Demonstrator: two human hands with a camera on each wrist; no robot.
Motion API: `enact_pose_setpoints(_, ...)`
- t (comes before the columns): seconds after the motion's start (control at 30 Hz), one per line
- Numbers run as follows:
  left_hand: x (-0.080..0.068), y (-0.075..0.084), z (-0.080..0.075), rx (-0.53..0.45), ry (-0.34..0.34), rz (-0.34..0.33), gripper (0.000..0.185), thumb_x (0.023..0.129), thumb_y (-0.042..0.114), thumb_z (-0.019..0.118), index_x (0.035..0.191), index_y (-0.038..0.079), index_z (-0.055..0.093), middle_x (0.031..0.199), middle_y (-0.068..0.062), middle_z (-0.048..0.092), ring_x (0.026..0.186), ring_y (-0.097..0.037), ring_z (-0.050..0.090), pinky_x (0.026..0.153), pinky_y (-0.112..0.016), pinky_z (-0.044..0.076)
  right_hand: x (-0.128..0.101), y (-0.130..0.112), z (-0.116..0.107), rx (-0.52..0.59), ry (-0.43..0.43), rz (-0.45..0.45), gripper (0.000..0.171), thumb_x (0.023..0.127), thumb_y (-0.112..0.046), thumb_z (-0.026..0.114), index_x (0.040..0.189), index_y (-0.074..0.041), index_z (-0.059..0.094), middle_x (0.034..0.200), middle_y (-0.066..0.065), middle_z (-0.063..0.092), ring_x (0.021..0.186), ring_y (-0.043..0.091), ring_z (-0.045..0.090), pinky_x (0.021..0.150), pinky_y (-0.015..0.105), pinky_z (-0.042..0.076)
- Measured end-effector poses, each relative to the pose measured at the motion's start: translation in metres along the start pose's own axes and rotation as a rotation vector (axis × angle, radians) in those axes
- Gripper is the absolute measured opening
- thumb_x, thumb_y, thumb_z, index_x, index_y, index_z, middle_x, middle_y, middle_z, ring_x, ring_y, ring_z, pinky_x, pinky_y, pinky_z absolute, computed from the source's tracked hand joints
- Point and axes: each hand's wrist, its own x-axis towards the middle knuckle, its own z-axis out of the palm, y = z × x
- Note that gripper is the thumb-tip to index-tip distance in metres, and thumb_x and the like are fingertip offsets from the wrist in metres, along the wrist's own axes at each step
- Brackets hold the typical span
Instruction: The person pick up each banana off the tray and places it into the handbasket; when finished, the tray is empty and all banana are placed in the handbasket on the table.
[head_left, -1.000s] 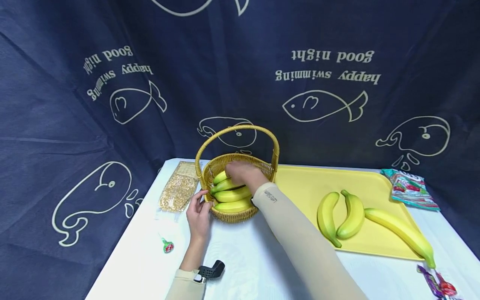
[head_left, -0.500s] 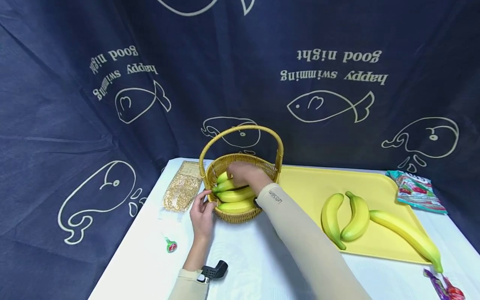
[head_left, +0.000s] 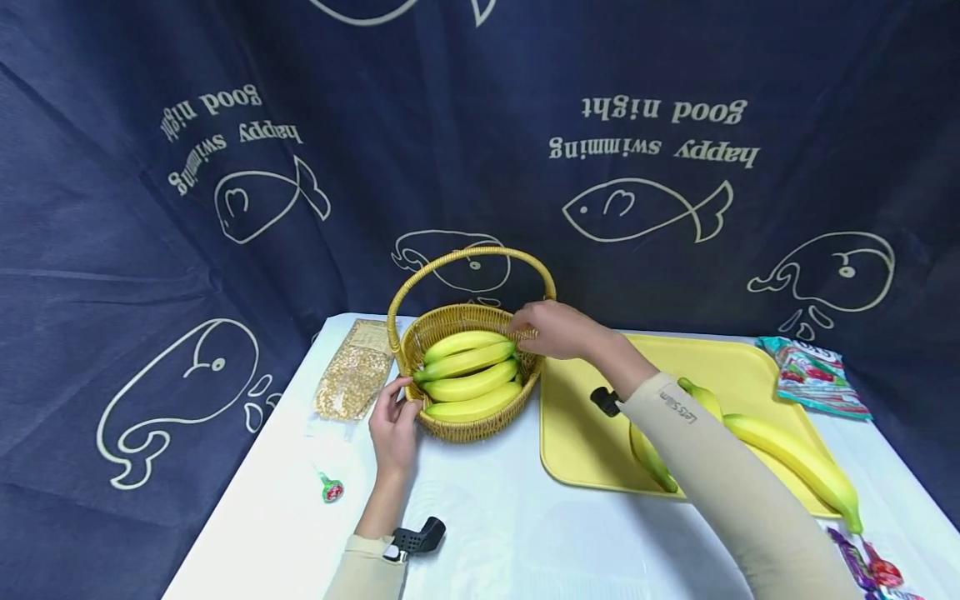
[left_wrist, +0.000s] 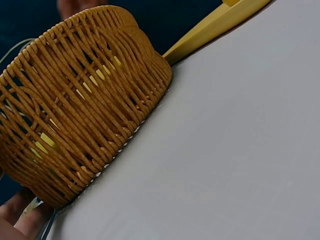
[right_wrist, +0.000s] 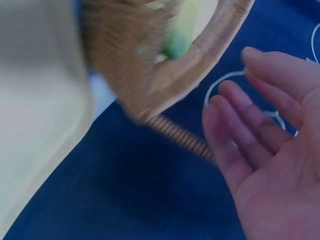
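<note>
A wicker basket (head_left: 465,429) with a tall arched handle stands on the white table, and several bananas (head_left: 468,388) lie side by side in it. At its left rim, my left hand (head_left: 393,433) grips the wicker with thumb and fingers; in the left wrist view its fingers (left_wrist: 30,220) show by the basket's lower corner. My right hand (head_left: 562,329) hangs over the basket's right rim beside the handle. In the right wrist view the right hand (right_wrist: 270,135) has loosely bent fingers, with nothing in them.
A yellow tray (head_left: 577,458) to the right carries bananas (head_left: 795,454), partly covered by the right sleeve. A bag of grains (head_left: 352,375) lies left of the basket, a green-wrapped lollipop (head_left: 331,488) nearer. A teal snack packet (head_left: 813,379) and wrapped candies (head_left: 873,567) lie far right.
My right hand has come up out of the basket and moved right to its rim, uncovering the bananas inside. The left hand has stayed at the left rim.
</note>
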Motion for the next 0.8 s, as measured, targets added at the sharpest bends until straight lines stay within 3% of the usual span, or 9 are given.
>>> enact_pose_setpoints(0.13, -0.002, 0.007, 0.002, 0.004, -0.001, -0.010, 0.040, 0.084, -0.006, 0.055, 0.124, -0.006, 0.056, 0.140, -0.011, 0.048, 0.108, -0.046, 0.055, 0.080, -0.023, 0.048, -0.033, 0.011, 0.001, 0.024, 0.051, -0.018, 0.026, 0.090, -0.016, 0.067, 0.115, -0.014, 0.069, 0.112, 0.005, 0.065, 0.101, 0.020, 0.062, 0.085, 0.038, 0.050)
enact_pose_setpoints(0.37, -0.003, 0.007, 0.001, -0.002, 0.009, -0.011, 0.040, 0.085, -0.007, 0.054, 0.124, -0.006, 0.056, 0.139, -0.007, 0.049, 0.107, -0.047, 0.055, 0.081, -0.030, 0.050, -0.085, 0.037, 0.012, 0.026, 0.121, 0.055, 0.024, 0.087, -0.017, 0.069, 0.110, -0.009, 0.069, 0.099, 0.001, 0.066, 0.091, 0.022, 0.063, 0.078, 0.039, 0.050)
enact_pose_setpoints(0.5, -0.003, 0.007, 0.000, -0.021, 0.004, -0.013, 0.040, 0.084, -0.008, 0.054, 0.124, -0.007, 0.056, 0.140, -0.009, 0.048, 0.107, -0.048, 0.054, 0.080, -0.033, 0.050, -0.112, 0.054, 0.020, 0.039, 0.060, 0.164, 0.032, 0.089, -0.024, 0.067, 0.114, -0.003, 0.066, 0.095, 0.006, 0.066, 0.089, 0.026, 0.063, 0.076, 0.042, 0.050)
enact_pose_setpoints(0.63, -0.002, 0.008, 0.000, -0.023, 0.010, -0.008, 0.040, 0.084, -0.009, 0.054, 0.124, -0.008, 0.055, 0.140, -0.011, 0.048, 0.106, -0.050, 0.053, 0.079, -0.026, 0.050, -0.137, 0.064, 0.031, 0.026, -0.047, 0.307, 0.046, 0.091, -0.035, 0.063, 0.122, -0.001, 0.061, 0.099, 0.009, 0.063, 0.086, 0.024, 0.060, 0.074, 0.042, 0.048)
enact_pose_setpoints(0.8, -0.003, 0.009, 0.002, -0.024, 0.006, -0.009, 0.040, 0.085, -0.008, 0.054, 0.124, -0.009, 0.055, 0.140, -0.012, 0.048, 0.107, -0.050, 0.053, 0.079, -0.023, 0.049, -0.154, 0.065, 0.047, -0.001, -0.065, 0.407, 0.060, 0.089, -0.045, 0.064, 0.126, 0.002, 0.057, 0.105, 0.017, 0.055, 0.078, 0.023, 0.055, 0.071, 0.044, 0.047)
